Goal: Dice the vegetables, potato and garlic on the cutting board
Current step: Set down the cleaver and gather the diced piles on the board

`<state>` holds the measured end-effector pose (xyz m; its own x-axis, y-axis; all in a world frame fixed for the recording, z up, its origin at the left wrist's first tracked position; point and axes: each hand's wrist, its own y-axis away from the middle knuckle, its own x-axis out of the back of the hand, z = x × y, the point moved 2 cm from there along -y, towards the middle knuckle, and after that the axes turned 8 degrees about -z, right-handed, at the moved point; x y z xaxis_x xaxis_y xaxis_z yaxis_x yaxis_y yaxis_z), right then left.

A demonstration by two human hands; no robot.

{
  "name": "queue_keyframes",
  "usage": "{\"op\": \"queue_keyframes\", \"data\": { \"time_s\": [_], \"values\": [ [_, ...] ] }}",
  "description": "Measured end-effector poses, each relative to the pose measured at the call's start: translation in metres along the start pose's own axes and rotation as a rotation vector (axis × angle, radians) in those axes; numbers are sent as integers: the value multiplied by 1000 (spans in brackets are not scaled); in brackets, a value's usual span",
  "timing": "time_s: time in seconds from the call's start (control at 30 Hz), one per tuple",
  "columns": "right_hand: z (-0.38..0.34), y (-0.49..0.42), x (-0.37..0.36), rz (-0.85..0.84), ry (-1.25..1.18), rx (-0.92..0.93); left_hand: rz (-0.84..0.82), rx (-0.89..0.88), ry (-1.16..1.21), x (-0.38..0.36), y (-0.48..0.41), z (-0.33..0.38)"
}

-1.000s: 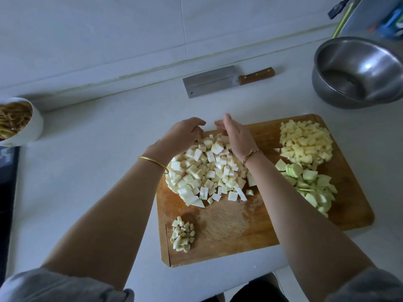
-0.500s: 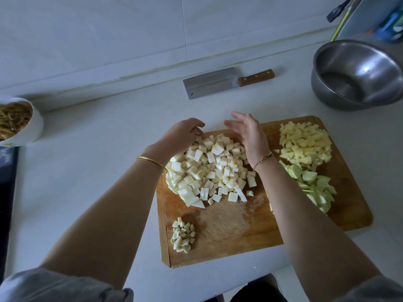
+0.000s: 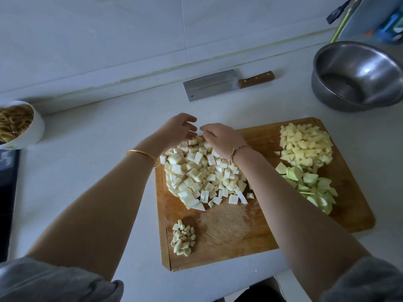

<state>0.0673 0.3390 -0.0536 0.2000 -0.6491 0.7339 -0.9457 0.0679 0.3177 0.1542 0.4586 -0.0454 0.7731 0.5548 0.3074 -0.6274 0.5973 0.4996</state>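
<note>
**Right hand drops onto the far edge of the white cubes**

Since half a second ago the right hand (image 3: 222,138) has swung left and down from a raised, spread pose. It now lies on the far edge of the white cubes (image 3: 202,177). Its fingers bend down out of sight, so I cannot tell whether it grips any.

Low on the cutting board (image 3: 229,243), at lower centre, sits the chopped garlic (image 3: 183,239), with the white cubes above it. To the right lie pale green pieces (image 3: 314,188), then diced potato (image 3: 305,147) above them.

The left hand (image 3: 178,129), loosely curved and holding nothing, hovers just beside the right.

Farther up the surface (image 3: 87,149) lie a cleaver (image 3: 213,85) and, upper right, a steel bowl (image 3: 327,94).
</note>
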Motion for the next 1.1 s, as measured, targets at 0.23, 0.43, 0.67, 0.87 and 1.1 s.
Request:
{"op": "queue_keyframes", "data": {
  "time_s": [0.23,0.43,0.67,0.87,1.1],
  "values": [
    [-9,-12,-1,-173,129,-25,163,7,-47,12,-1,-5],
    [-9,-12,-3,-173,68,9,80,-18,-89,6,15,-18],
    [-8,-12,-3,-207,15,-14,178,-62,-166,-3,28,-35],
    [-9,-14,-1,-181,28,-19,165,-59,-208,-4,24,-34],
    [-9,-16,4,-138,49,-21,160,-66,-173,-2,21,-28]
  ]
}}
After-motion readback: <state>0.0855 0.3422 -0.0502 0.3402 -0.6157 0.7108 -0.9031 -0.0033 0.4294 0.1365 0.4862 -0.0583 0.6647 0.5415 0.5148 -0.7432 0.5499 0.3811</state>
